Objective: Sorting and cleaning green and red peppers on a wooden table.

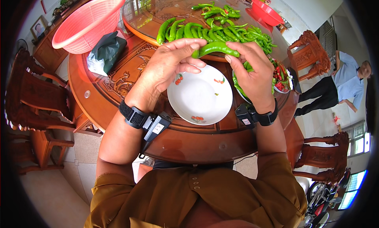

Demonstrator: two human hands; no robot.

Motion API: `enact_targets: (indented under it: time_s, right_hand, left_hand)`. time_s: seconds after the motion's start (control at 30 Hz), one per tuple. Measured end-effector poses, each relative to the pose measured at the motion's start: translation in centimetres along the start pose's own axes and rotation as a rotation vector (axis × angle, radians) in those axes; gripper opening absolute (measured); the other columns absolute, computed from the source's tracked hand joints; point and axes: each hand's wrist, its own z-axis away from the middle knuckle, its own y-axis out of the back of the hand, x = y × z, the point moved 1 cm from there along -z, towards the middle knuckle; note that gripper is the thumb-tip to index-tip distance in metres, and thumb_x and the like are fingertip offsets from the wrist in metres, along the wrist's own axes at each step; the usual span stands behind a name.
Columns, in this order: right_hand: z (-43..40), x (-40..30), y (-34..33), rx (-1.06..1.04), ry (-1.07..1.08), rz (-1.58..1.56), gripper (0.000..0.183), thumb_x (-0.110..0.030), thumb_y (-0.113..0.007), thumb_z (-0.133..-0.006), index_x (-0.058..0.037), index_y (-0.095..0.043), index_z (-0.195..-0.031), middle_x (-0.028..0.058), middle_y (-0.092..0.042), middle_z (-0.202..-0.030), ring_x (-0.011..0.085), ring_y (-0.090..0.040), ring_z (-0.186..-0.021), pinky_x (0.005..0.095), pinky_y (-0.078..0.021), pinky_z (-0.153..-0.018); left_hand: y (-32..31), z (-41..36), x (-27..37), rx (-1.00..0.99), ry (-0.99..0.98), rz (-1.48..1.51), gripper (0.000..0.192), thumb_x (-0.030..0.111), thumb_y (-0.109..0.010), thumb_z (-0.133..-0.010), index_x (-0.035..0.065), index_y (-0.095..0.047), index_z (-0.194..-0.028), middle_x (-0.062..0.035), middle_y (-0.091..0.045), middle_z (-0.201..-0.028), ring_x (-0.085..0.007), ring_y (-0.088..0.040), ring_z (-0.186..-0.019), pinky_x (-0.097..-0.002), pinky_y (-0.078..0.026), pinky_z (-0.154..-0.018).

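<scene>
A long green chili pepper (217,48) is held sideways between my two hands, above the far rim of a white dish. The fingers of my left hand (170,57) grip its left end, and my right hand (254,69) pinches the opposite end between thumb and fingers. Below them sits the white dish (198,102), decorated with small red fruit; a tiny greenish bit (216,94) lies inside. Many green peppers (213,34) lie in a row and a heap just beyond my hands. More green peppers (238,86) are in a dish partly hidden by my right hand.
Red peppers (280,75) fill a bowl at right. A pink plastic basket (88,23) and a dark plastic bag (108,51) stand left on the carved wooden table (189,145). A red basin (266,13) is far right. Wooden chairs (311,54) surround the table; a person (349,77) stands right.
</scene>
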Motion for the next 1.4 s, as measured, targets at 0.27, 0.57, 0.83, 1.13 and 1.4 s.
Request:
enact_targets:
  time_s: [0.27,0.57,0.83,1.13,1.4]
  right_hand:
    - [0.7,1.6,-0.3,-0.172,-0.472,-0.484,0.017,-0.009,-0.063,-0.084,0.0028,-0.064,-0.097,0.0045,-0.058,-0.076,0.0068,-0.051,-0.056,0.0206,-0.0402,-0.051]
    - [0.8,1.1,-0.4,-0.354,-0.571,-0.633,0.019,-0.014,-0.059,-0.089,0.0028,-0.064,-0.096,0.0,-0.056,-0.065,0.0042,-0.049,-0.053,0.0193,-0.0433,-0.052]
    - [0.7,1.8,-0.2,-0.381,-0.716,-0.892,0.027,-0.02,-0.053,-0.092,0.0043,-0.064,-0.098,0.0013,-0.052,-0.059,0.0076,-0.049,-0.046,0.021,-0.0424,-0.047]
    - [1.5,3.9,-1.5,-0.3,-1.022,-1.387,0.03,-0.022,-0.044,-0.095,0.0028,-0.057,-0.103,0.0026,-0.049,-0.059,0.0097,-0.042,-0.037,0.0223,-0.0355,-0.038]
    - [1.7,3.8,-2.1,-0.297,-0.999,-1.393,0.033,-0.026,-0.04,-0.096,0.0029,-0.057,-0.1,0.0032,-0.05,-0.059,0.0104,-0.04,-0.036,0.0235,-0.0364,-0.038]
  left_hand:
    - [0.7,-0.4,-0.5,-0.06,-0.038,-0.055,0.029,0.015,-0.058,-0.089,0.0015,-0.057,-0.114,-0.0113,-0.064,-0.102,-0.0097,-0.061,-0.063,-0.0217,-0.053,-0.057]
    - [1.1,-0.5,-0.3,0.0,0.02,-0.166,0.022,0.015,-0.059,-0.087,0.0017,-0.061,-0.105,-0.0082,-0.065,-0.08,-0.0063,-0.052,-0.048,-0.0191,-0.044,-0.044]
    - [1.7,-0.7,-0.4,-0.117,0.025,0.053,0.023,0.024,-0.056,-0.091,0.0008,-0.06,-0.091,-0.0037,-0.058,-0.062,-0.0094,-0.056,-0.047,-0.0219,-0.046,-0.04]
    - [0.9,-0.2,0.1,-0.293,-0.033,0.278,0.02,0.012,-0.047,-0.094,0.0019,-0.054,-0.109,-0.021,-0.064,-0.099,-0.0167,-0.065,-0.065,-0.0269,-0.055,-0.058]
    - [1.0,-0.5,0.0,-0.282,-0.061,0.265,0.023,0.011,-0.048,-0.093,0.0018,-0.053,-0.114,-0.0196,-0.063,-0.102,-0.0153,-0.064,-0.066,-0.0255,-0.055,-0.059]
